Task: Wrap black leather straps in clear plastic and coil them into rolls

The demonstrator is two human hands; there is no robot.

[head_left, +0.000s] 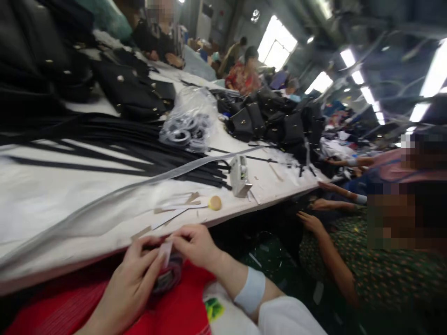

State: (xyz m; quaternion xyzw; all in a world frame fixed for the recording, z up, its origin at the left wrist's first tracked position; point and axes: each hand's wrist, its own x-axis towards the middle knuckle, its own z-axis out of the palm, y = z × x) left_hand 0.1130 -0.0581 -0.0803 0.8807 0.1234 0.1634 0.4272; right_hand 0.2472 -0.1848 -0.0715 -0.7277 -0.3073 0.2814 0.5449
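Here, left hand (131, 274) pinches pale strip (167, 252) between fingers; right hand (197, 244) closes fingertips at strip's upper end. Strip sits over red cloth (179, 309), near table (265, 190) edge, grey roll (171, 278) just below. Black straps (104, 128) across tabletop.

Brought together at the near edge of the surface (230, 207), with left grip (134, 277) and right grip (200, 246) almost fingertip to fingertip. Angled up toward the surface along the left forearm (99, 322), with the back of the left grip in view, fingers bent and drawn close to the thumb in a pinch. Slanted in toward the same edge of the surface along the right forearm (226, 272), with thumb and forefinger of the right grip pressed into a pinch, remaining fingers largely hidden from view.
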